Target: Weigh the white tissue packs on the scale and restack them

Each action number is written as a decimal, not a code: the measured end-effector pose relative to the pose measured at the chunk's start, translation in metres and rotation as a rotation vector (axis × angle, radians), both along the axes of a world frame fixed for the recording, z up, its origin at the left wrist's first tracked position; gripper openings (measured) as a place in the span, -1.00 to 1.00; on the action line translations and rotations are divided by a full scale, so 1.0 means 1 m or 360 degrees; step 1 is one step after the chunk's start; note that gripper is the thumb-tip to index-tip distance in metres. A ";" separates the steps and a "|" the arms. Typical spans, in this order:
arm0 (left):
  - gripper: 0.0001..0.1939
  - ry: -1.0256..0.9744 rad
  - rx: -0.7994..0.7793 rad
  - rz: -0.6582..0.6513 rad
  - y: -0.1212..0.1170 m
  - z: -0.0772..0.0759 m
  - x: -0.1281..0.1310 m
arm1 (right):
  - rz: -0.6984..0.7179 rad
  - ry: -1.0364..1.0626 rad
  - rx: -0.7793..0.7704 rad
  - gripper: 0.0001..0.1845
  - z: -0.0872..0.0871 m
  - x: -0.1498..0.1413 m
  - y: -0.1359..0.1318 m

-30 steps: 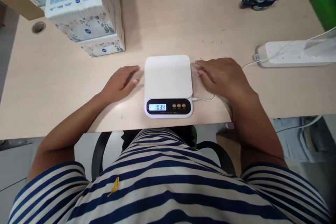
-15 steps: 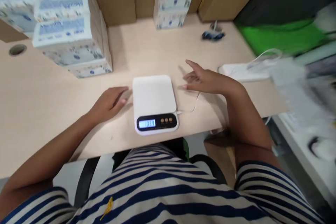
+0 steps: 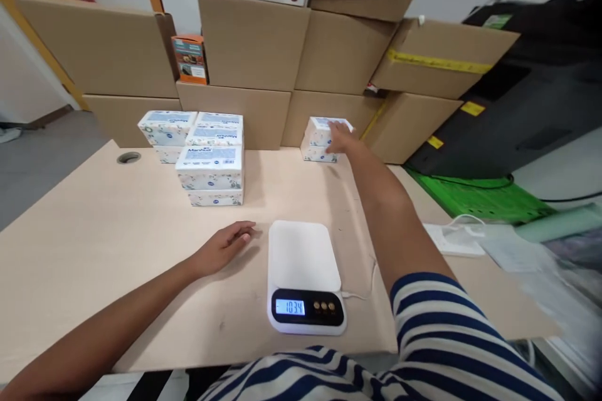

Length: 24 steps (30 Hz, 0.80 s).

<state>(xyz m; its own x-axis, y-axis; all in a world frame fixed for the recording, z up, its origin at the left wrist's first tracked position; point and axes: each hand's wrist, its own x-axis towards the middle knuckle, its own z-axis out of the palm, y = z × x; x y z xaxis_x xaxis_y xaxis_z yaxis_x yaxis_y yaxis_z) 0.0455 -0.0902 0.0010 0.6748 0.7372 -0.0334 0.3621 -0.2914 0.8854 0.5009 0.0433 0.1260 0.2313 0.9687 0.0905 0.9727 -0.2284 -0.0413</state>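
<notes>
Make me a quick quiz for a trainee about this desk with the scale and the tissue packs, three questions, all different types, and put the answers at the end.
1. Multiple choice. The right hand is at which of these?
A) the orange box
B) the tissue packs near the back edge
C) the power strip

2. Fill in the blank. The white scale has ___ round buttons beside its lit display.

3. True or false. The left hand lies on top of the scale.

Key:
1. B
2. three
3. False; it is beside the scale, to its left.
</notes>
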 end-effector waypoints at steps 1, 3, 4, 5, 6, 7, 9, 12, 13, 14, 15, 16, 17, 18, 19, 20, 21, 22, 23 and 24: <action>-0.27 -0.0003 -0.0014 0.0000 0.000 0.001 0.000 | -0.0006 -0.0015 -0.0002 0.28 -0.003 -0.001 0.002; -0.26 -0.0007 -0.0028 -0.0006 -0.001 0.002 0.000 | 0.0002 -0.0048 0.0001 0.21 -0.004 0.000 0.004; -0.26 -0.0009 -0.0032 -0.0012 -0.001 0.003 0.000 | 0.0007 -0.0064 0.0001 0.19 -0.002 0.002 0.005; -0.26 -0.0009 -0.0038 -0.0017 -0.001 0.004 0.000 | 0.0008 -0.0076 -0.0004 0.19 0.000 0.003 0.005; -0.26 -0.0009 -0.0042 -0.0019 -0.001 0.004 0.000 | 0.0000 -0.0081 -0.0011 0.22 0.002 0.004 0.005; -0.27 -0.0009 -0.0039 -0.0015 -0.001 0.004 0.000 | -0.0012 -0.0079 -0.0018 0.25 0.004 0.004 0.005; -0.29 -0.0015 -0.0014 -0.0018 -0.002 0.003 0.000 | -0.0040 -0.0052 -0.0028 0.28 0.004 0.000 0.004; -0.33 -0.0052 0.0045 -0.0003 -0.005 0.001 0.000 | -0.0044 -0.0002 -0.0021 0.21 0.000 -0.012 -0.001; -0.34 -0.0069 0.0072 0.0013 -0.006 0.001 0.000 | -0.0031 0.0003 -0.0011 0.18 0.000 -0.016 -0.005; -0.34 -0.0087 0.0100 0.0030 -0.006 0.001 0.001 | -0.0013 0.0002 -0.0003 0.16 0.001 -0.018 -0.009; -0.34 -0.0105 0.0124 0.0044 -0.006 0.001 0.001 | 0.0011 -0.0004 0.0010 0.14 0.003 -0.020 -0.015; -0.33 -0.0116 0.0140 0.0049 -0.006 0.001 0.002 | 0.0044 -0.0012 0.0028 0.13 0.006 -0.021 -0.023; -0.31 -0.0117 0.0147 0.0037 -0.006 0.001 0.003 | 0.0085 -0.0019 0.0042 0.12 0.009 -0.021 -0.034; -0.27 -0.0119 0.0142 0.0020 -0.004 0.000 0.004 | 0.0131 -0.0023 0.0070 0.12 0.013 -0.021 -0.046; -0.23 -0.0108 0.0132 -0.0009 -0.003 -0.001 0.005 | 0.0201 -0.0022 0.0108 0.12 0.017 -0.022 -0.061; -0.19 -0.0092 0.0127 -0.0058 0.000 -0.003 0.006 | 0.0277 -0.0018 0.0140 0.12 0.020 -0.025 -0.077; -0.17 -0.0109 0.0124 -0.0070 0.002 -0.006 0.008 | 0.0368 -0.0009 0.0219 0.15 0.023 -0.030 -0.096; -0.19 -0.0122 0.0122 -0.0072 0.004 -0.009 0.010 | 0.0496 -0.0008 0.0255 0.17 0.026 -0.039 -0.116; -0.20 -0.0129 0.0115 -0.0076 0.006 -0.012 0.011 | 0.0613 -0.0005 0.0231 0.18 0.028 -0.052 -0.137; -0.22 -0.0134 0.0110 -0.0070 0.007 -0.015 0.013 | 0.0710 -0.0003 0.0147 0.22 0.029 -0.066 -0.159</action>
<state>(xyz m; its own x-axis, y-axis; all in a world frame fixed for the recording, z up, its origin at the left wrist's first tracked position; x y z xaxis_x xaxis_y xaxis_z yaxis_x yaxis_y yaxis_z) 0.0581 -0.0831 -0.0137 0.7047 0.7055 0.0749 0.2727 -0.3669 0.8894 0.4346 -0.1158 0.1552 -0.2073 0.9613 0.1815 0.9751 0.2179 -0.0402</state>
